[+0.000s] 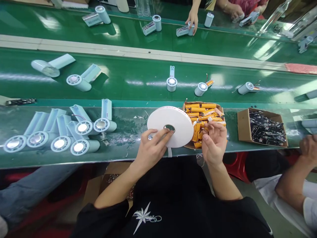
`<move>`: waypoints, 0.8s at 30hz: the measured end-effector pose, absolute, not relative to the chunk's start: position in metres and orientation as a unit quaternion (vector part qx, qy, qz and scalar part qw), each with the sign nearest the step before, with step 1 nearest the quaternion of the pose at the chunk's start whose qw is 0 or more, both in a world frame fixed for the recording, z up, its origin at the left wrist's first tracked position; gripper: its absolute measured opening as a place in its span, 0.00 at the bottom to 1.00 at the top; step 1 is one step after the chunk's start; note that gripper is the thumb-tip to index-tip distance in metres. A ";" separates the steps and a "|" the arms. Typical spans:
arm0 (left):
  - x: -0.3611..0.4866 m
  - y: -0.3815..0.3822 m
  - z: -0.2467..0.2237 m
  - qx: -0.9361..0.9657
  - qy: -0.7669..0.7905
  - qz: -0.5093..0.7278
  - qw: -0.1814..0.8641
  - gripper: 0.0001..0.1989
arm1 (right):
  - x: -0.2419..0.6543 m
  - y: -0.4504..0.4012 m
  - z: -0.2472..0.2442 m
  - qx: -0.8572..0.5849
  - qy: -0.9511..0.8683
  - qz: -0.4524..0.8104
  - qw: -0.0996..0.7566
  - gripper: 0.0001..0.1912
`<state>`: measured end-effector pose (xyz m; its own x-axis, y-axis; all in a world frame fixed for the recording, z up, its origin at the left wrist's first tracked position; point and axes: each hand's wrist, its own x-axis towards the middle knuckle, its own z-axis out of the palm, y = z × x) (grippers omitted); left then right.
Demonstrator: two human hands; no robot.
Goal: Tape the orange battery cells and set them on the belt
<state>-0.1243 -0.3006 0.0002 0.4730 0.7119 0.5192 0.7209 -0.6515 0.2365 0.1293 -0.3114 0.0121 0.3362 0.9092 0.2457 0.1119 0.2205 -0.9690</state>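
Observation:
A large white roll of tape stands tilted at the front edge of the bench, partly in front of the battery box. My left hand lies across its face, the fingertips closed at the hole in its middle. A ring shows on one finger. My right hand is raised at the front of a cardboard box of orange wrapped batteries. Its fingers curl toward the thumb beside an orange battery; whether they grip it is hard to make out.
Several light-blue fan bodies lie at the left of the bench. A carton of black circuit boards stands at the right. Beyond runs a green conveyor with more fan bodies. A co-worker's hand touches one across the line; another person's arm is at right.

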 end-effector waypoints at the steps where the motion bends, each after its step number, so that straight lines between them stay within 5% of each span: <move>1: -0.124 -0.301 0.001 -0.858 -0.415 -0.301 0.016 0.41 | 0.133 -0.311 0.012 -0.538 -0.484 0.345 0.598 0.27; 10: -0.135 -0.299 0.009 -0.858 -0.420 -0.292 0.038 0.39 | 0.160 -0.299 0.035 -0.533 -0.465 0.529 0.468 0.31; 18: -0.087 -0.312 0.009 -0.794 -0.484 -0.349 0.114 0.40 | 0.090 -0.297 0.012 -0.454 -0.293 0.350 0.765 0.24; 24: -0.083 -0.336 0.006 -0.837 -0.459 -0.295 0.045 0.34 | 0.133 -0.280 0.033 -0.440 -0.252 0.406 0.760 0.23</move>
